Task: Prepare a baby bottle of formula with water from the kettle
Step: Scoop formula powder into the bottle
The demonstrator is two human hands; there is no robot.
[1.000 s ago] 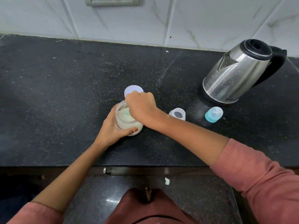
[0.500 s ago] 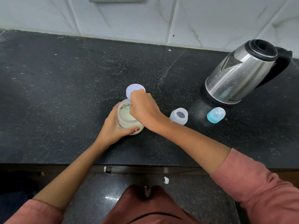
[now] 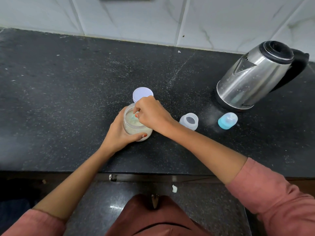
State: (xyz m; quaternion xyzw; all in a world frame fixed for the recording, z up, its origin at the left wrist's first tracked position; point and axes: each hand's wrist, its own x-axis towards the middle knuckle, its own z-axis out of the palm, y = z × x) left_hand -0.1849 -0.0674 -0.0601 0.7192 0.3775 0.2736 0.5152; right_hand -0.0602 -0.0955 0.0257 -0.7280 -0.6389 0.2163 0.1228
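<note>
Bottle (image 3: 188, 122) open on counter, btwn jar (image 3: 134, 129) & teat cap (image 3: 227, 120); looks empty. L hand (image 3: 119, 136) grips jar, R hand (image 3: 152, 114) pinches scoop (image 3: 133, 117) in powder. To do: powder, kettle (image 3: 252, 77) water, cap.

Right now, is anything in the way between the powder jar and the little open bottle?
No. Only bare counter lies between the jar and the bottle; the right forearm crosses above that gap. The white lid lies behind the jar, the blue cap beyond the bottle.
</note>
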